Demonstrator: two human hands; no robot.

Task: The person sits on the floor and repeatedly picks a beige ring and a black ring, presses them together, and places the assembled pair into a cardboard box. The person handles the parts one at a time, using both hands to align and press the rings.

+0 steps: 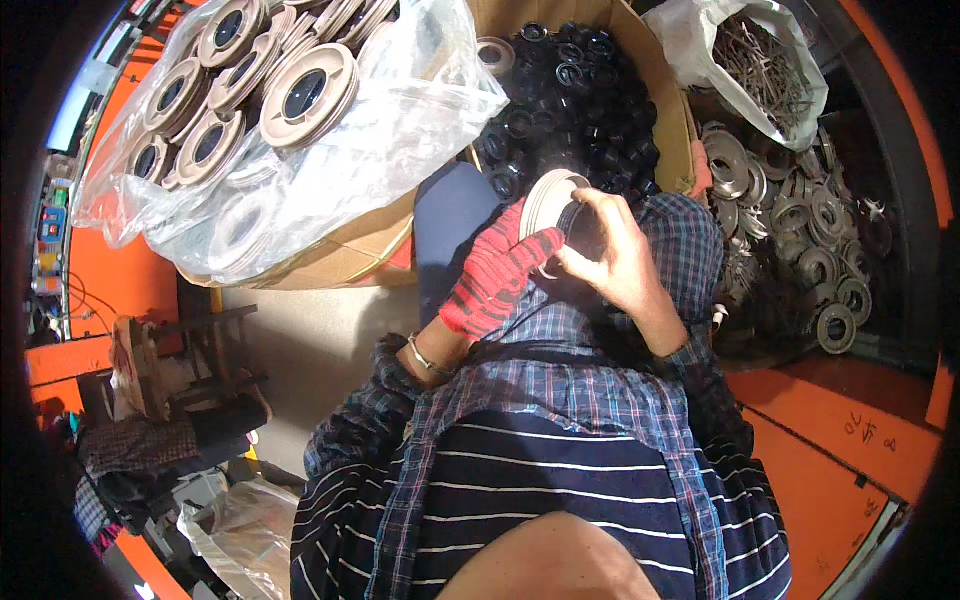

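My left hand (488, 284), in a red glove with dark markings, grips a beige ring-shaped part (545, 202) tilted on its side above my lap. A black round part (583, 228) sits against the beige ring's right face. My bare right hand (632, 262) curls its thumb and fingers around that black part's edge; its fingertips reach the beige rim. Whether the black part is seated inside the ring I cannot tell. Just beyond my hands is a heap of black ring-like caps (570, 120) in a cardboard box (678, 125).
At the far left, beige rings with dark centers (308, 95) lie stacked in a clear plastic bag (420, 130) over a cardboard box. A white sack (690, 30) of thin metal pieces stands far right, above piled grey metal rings (825, 215). An orange surface (820, 450) lies right.
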